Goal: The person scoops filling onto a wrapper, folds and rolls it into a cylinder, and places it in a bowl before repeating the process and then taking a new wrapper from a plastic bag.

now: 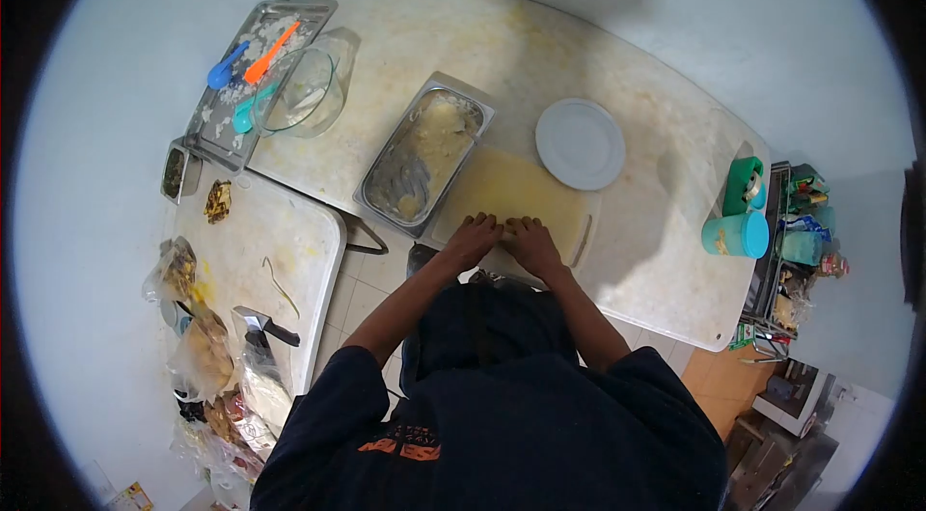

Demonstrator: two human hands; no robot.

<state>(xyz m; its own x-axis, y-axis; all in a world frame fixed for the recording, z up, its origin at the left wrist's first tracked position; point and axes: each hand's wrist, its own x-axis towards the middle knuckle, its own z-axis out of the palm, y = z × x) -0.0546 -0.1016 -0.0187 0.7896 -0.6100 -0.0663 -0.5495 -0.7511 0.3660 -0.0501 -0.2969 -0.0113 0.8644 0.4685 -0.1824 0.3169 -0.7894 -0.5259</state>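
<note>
My left hand (476,237) and my right hand (529,241) are close together over the near edge of a pale yellow cutting board (521,185). Both sets of fingers are curled down toward the board. A small pale bit shows between the hands, but what they grip is too hidden to name. Left of the board is a deep metal pan (371,185) holding a pale yellow mash, smeared along its walls. Just beyond the board's far right corner lies a round white plate (581,144).
At the back left, a metal tray (231,152) carries white crumbly food, several coloured scoops and a glass bowl (307,96). A knife (267,326) and plastic bags (204,352) lie on the left table. Turquoise-lidded containers (735,235) stand at the right edge, beside a rack.
</note>
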